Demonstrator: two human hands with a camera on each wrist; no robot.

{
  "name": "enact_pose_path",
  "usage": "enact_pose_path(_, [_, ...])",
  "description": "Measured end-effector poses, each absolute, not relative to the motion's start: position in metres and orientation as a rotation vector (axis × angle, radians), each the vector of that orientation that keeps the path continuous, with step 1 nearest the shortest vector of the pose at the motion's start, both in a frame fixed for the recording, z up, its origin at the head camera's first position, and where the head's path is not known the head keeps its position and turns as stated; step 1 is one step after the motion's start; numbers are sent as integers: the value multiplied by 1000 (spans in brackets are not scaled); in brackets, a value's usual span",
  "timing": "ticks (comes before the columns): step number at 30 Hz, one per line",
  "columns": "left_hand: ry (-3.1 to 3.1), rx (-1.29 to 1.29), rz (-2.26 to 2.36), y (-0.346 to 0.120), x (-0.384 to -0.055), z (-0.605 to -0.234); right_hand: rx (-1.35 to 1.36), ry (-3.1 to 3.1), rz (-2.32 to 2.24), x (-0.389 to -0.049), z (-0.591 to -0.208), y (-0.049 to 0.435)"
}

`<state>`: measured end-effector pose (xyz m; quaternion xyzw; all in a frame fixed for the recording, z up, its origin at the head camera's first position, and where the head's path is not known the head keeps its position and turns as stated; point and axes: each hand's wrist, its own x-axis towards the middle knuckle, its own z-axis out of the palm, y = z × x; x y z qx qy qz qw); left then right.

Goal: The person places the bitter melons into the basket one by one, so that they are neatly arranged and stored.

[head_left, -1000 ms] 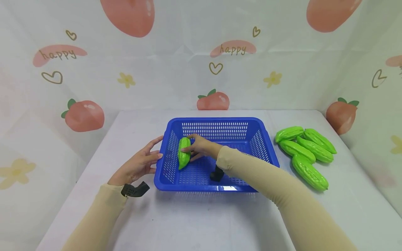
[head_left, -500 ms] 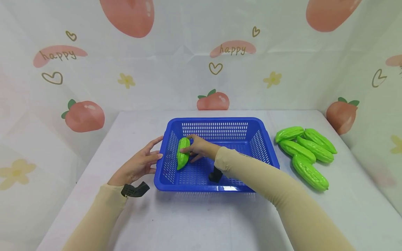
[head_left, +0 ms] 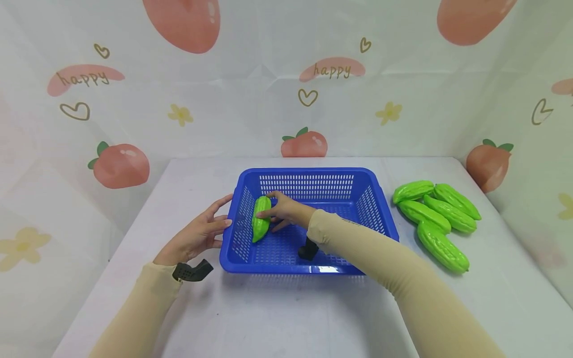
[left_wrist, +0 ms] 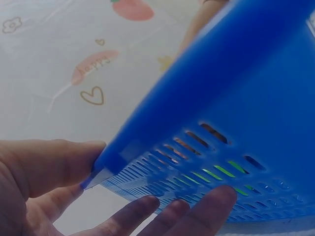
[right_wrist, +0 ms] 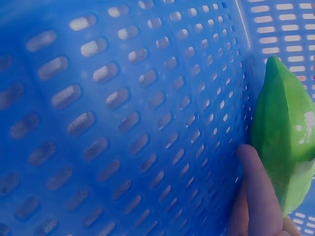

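Observation:
Inside the blue plastic basket (head_left: 277, 269), my right hand (head_left: 286, 206) holds a bright green bitter melon (head_left: 261, 229) near the left wall, thumb and fingers around its upper part. The right wrist view shows this bitter melon (right_wrist: 283, 118) close to the slotted side, its pointed end free and a finger (right_wrist: 256, 187) along it. My left hand (head_left: 201, 231) grips the basket's left rim from outside. In the left wrist view its thumb (left_wrist: 64, 164) presses the rim (left_wrist: 133, 142), while the other fingers reach below along the slotted wall. Green shows through the slots.
Several more bitter melons (head_left: 436, 214) lie in a loose pile on the white table (head_left: 277, 318), right of the basket. A printed cloth (head_left: 250, 94) hangs behind the table and along both sides. Black wrist devices (head_left: 193, 271) sit on both sleeves.
The bitter melon in my right hand has shifted slightly left, its lower tip nearer the basket's left wall. It stays still over the last half second. My left hand has not moved.

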<state>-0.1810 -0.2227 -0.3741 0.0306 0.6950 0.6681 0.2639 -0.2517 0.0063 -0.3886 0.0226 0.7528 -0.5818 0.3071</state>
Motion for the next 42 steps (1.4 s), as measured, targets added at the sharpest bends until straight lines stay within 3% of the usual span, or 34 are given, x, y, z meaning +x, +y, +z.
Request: enact_pose_path(42, [1897,78,1798,-223,-181,-374,62,1948,-1567,-251,-391,11])
